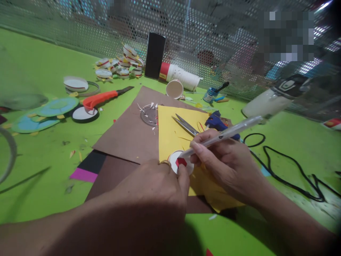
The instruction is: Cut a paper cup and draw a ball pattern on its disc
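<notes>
While the left hand [157, 181] pressed the red paper piece [180, 162] against the white disc [174, 156], over the yellow sheet [170, 131], I couldn't tell whether its hidden fingers pinched the disc. The right hand's [226, 161] grip clamped the translucent pen [222, 136]. Steady pressure and a light tip seemed wisest. The pen pointed down-left at the red piece, its long axis rising rightward.
</notes>
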`<state>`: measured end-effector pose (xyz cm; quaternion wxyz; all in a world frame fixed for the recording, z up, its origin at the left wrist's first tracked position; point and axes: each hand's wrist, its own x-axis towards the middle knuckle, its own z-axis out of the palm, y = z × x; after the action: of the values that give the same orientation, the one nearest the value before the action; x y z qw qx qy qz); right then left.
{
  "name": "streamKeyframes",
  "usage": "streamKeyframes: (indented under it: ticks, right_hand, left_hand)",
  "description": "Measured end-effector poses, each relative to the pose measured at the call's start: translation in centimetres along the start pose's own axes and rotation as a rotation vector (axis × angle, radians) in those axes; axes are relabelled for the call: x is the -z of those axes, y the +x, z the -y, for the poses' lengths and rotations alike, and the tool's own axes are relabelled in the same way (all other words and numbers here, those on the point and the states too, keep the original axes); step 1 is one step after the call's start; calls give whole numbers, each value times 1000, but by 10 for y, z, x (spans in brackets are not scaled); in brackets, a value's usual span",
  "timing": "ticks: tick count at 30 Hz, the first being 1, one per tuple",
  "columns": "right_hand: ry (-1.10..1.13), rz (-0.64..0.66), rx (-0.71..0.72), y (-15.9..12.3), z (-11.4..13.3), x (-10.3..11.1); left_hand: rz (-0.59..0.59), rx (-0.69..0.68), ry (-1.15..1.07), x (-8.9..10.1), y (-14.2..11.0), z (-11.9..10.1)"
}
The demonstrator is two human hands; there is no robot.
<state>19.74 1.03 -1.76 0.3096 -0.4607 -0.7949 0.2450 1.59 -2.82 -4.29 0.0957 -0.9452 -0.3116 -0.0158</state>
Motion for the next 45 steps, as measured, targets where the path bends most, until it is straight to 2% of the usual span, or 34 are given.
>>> streamKeyframes:
  ticks: [6,10,20,28,31,39,45]
  right_hand:
    - [-43,-49,33,-2,-3,5]
    - [-54,-35,1,-2,-3,4]
    - [-4,-58,36,0,-3,-2]
    - [-14,-49,37,-1,-3,-1]
    - [-27,-39,31,-2,-3,0]
    - [-91,-44,42,-4,-6,5]
    - [-103,-56,49,-4,-6,6]
  left_hand:
    - [57,7,14,5,2,0]
    - [72,-4,-2,4,1,0]
    - [-31,-49,-4,-6,1,5]
    - [-23,-53,22,-9,0,5]
    - [-33,-58,29,-7,0,5]
    - [35,-39,63,6,1,2]
    - [-34,-35,74,3,2,4]
